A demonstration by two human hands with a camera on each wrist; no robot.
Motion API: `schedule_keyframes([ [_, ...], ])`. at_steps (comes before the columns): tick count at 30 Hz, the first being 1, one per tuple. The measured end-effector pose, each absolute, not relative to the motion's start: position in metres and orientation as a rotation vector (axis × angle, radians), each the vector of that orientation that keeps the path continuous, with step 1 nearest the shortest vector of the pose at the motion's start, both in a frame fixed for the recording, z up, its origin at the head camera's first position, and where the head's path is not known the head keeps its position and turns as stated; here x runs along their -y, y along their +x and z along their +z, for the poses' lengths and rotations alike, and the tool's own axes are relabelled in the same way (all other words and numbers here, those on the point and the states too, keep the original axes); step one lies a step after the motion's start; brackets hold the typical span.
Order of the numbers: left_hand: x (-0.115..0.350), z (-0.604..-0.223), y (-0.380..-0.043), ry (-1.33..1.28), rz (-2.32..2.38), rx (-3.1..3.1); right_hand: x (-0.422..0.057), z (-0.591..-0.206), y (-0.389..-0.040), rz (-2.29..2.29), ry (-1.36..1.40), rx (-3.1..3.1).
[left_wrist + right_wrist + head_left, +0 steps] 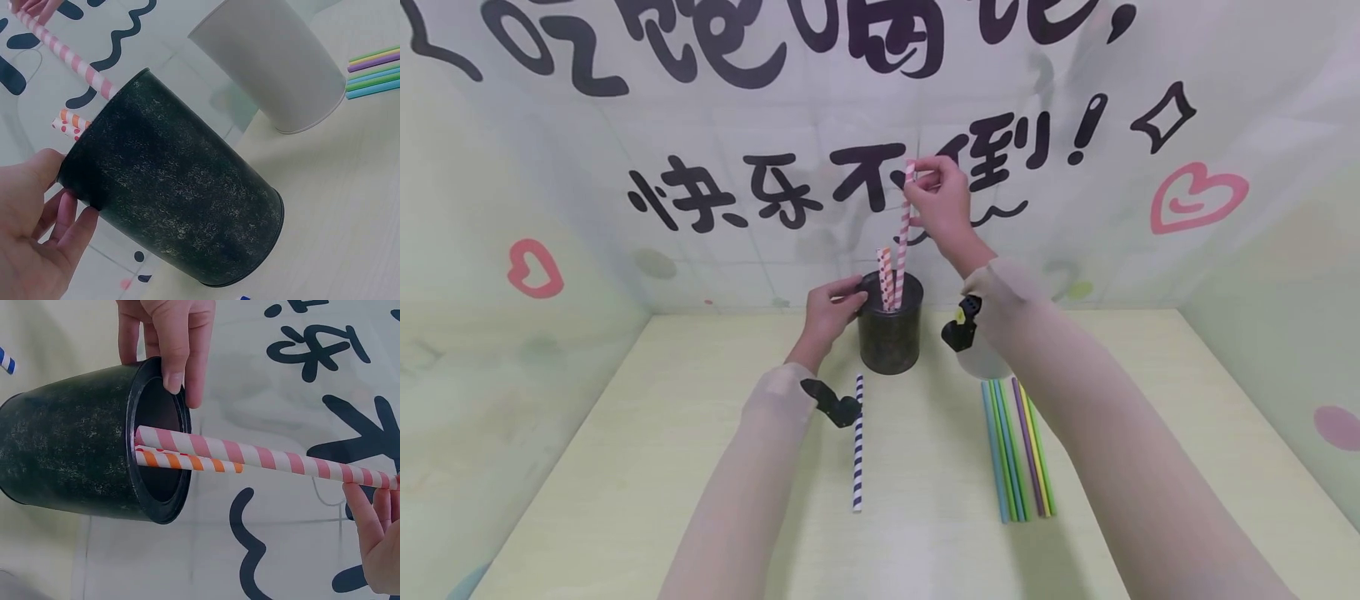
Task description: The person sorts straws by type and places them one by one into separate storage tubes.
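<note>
One pink-and-white striped straw (902, 250): standing at a slight lean, lower end inside the black cup, upper length well above the rim; whether it meets the bottom, cannot tell.

One right hand (943, 200): thumb and fingertips closed in a pinch on that straw, near its top.

One black cup (889, 342): upright on the table (910, 533), mottled finish.

One left hand (831, 315): thumb and fingers gripping the cup's rim, on the side away from the right hand.

Two further patterned straws, in the black cup, released: one orange-and-white striped straw (194, 464), one red-dotted straw (65, 128), side by side.

One blue-and-white striped straw (858, 454): flat on the table, nearer the person than the cup.

Several plain coloured straws (1003, 450): blue, green, purple, yellow; laid side by side on the table, off to the right.

One pale cup (272, 69): upright near the plain straws, contents not visible.

One backdrop (737, 275): pale, with dark lettering.

Progress, as judged: two patterned straws placed; the pink-striped one most likely part-way in, not yet let go; the blue-striped one and the plain lot lying out, unplaced.
</note>
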State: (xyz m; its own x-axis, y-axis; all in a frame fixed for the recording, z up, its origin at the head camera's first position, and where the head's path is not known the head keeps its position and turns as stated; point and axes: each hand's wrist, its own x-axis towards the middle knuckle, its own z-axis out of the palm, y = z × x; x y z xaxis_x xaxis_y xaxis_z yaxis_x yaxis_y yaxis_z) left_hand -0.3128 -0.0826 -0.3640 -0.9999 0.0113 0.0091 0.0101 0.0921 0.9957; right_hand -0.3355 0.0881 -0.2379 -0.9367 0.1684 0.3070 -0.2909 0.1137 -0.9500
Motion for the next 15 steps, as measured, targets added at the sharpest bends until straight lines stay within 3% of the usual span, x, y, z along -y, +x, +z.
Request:
schedule_keyframes([
  [15, 0.082, -0.365, -0.313, 0.005, 2.124, -2.317, -0.088, -0.285, -0.334, 1.949, 0.098, 2.185],
])
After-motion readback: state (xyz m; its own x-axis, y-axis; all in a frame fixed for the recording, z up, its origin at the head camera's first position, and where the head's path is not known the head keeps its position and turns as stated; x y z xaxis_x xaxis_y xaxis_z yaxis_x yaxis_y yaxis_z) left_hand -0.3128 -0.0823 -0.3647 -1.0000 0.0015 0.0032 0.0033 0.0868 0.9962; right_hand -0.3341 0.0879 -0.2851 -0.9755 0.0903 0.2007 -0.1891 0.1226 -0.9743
